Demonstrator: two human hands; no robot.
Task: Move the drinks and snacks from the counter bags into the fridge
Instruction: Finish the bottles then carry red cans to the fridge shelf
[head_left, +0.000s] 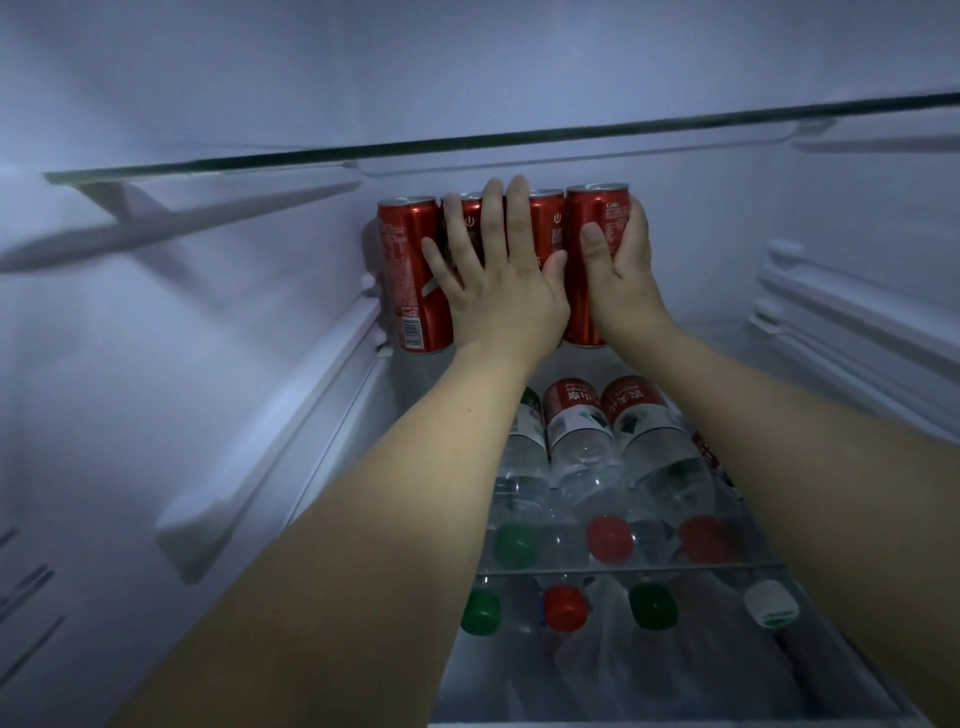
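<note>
Left hand (498, 291) presses flat on red cans (415, 270); right hand (618, 260) wraps the end can (592, 218). Probably full: rigid, heavy, slick; hold mid-body.

There is one view only, from a camera on the person's head, pushed close into the open fridge (156, 312). It faces forward and down, toward the back wall. The wide lens bends the glass shelf (467, 143) above into a slant from 9 o'clock up toward 2 o'clock. Both forearms enter from 6 o'clock and reach to the picture's centre, where the left hand (498, 280) and right hand (621, 270) meet a row of red cans (413, 275) just beyond arm's reach of the lens. Bottles (576, 441) lie below, toward 5 o'clock, nearer the camera. With no second view, nothing is shared.
</note>
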